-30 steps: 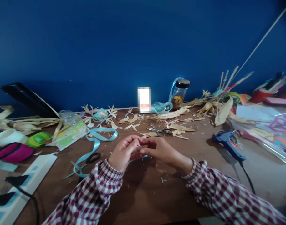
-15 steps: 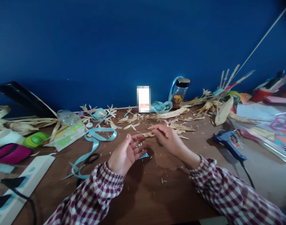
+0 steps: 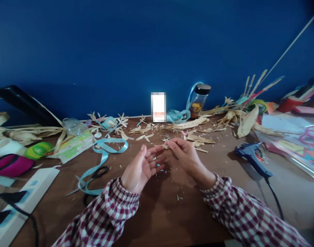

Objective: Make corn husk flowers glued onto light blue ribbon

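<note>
My left hand (image 3: 144,168) is held palm up above the brown table, its fingers stretched out and holding nothing. Close to its fingertips, my right hand (image 3: 186,156) has thumb and fingers pinched together on a small pale piece of dried husk (image 3: 165,146). Part of that piece is hidden by the fingers. A little light blue (image 3: 160,167) shows below my left fingers, too covered to name. Behind the hands lie cut husk petals (image 3: 144,138) and longer dry husk strips (image 3: 190,123).
Scissors (image 3: 77,187) and a light blue ribbon (image 3: 102,161) lie left of my left hand, near a white power strip (image 3: 41,187). A blue glue gun (image 3: 253,159) with its cord is on the right. A black-lidded jar (image 3: 199,101) stands at the blue wall.
My hands have come closer together, the left shifting slightly right and the right slightly left. The pale husk piece at my right fingertips is now easier to see.
</note>
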Available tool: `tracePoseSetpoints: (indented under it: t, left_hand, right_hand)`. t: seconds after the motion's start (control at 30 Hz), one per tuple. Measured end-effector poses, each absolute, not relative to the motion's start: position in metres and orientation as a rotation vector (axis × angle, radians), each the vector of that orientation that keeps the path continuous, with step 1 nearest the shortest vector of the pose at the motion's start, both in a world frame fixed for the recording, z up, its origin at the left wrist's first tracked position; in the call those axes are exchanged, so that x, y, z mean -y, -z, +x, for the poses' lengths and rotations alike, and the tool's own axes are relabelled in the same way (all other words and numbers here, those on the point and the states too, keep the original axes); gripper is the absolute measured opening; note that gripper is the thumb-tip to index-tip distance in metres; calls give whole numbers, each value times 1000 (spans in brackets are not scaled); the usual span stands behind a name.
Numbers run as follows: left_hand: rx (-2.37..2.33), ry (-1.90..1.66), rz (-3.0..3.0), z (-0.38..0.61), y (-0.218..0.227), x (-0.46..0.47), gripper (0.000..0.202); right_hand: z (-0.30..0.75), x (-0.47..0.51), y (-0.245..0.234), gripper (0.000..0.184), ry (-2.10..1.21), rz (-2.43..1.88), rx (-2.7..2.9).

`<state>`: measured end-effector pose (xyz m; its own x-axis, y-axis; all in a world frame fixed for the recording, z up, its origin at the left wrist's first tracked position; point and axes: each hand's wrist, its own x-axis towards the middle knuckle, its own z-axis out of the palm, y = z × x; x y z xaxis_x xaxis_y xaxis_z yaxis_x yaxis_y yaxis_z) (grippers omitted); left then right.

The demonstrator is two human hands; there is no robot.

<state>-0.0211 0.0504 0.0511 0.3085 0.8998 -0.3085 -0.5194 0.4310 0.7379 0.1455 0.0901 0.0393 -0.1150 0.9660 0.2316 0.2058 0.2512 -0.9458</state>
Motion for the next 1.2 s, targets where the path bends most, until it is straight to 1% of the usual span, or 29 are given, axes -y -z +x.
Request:
tracePoseSetpoints:
  t: [0.1, 0.17, 0.27, 0.33, 0.4, 0.47, 0.57, 0.67, 0.8, 0.93, 1.0, 1.07, 1.13, 1.2]
  left_hand:
    - [-820, -1098, 503, -23, -54, -55, 52]
    - [-805, -1150, 454, -26, -57, -56, 52]
    - [-740, -1215, 399, -27, -61, -54, 52]
    - [-696, -1225, 375, -26, -61, -53, 54]
    - [-659, -1220, 352, -24, -59, -51, 56]
    - [-631, -1208, 330, -23, -57, -50, 57]
    - [-599, -1191, 309, -21, -53, -49, 58]
    - [-570, -1178, 291, -22, -51, -48, 57]
    - [-530, -1165, 280, -25, -49, -47, 55]
    - [-553, -1147, 279, -29, -49, -47, 56]
    - [-542, -1152, 277, -30, -50, -46, 58]
    - [-516, -1164, 280, -29, -50, -46, 60]
    - [-500, -1177, 286, -28, -50, -45, 62]
    - [-501, -1181, 289, -27, -50, -44, 63]
  right_hand:
    - [153, -94, -35, 25, -875, -1155, 1472]
    - [154, -92, -32, 21, -838, -1118, 1512]
    - [148, -85, -28, 15, -795, -975, 1744]
    - [142, -80, -26, 12, -700, -806, 1966]
    - [139, -78, -23, 14, -561, -651, 2122]
    - [138, -79, -21, 14, -458, -559, 2185]
    - [139, -80, -21, 12, -490, -525, 2169]
    - [138, -79, -21, 14, -637, -624, 2094]
    - [142, -87, -18, 17, -754, -958, 1815]
    - [152, -101, -16, 34, -732, -1168, 1517]
    - [155, -101, -19, 36, -689, -1167, 1533]
    - [153, -95, -22, 28, -668, -1042, 1698]
    - [146, -86, -25, 14, -679, -795, 1943]
    - [139, -79, -25, 9, -674, -588, 2116]
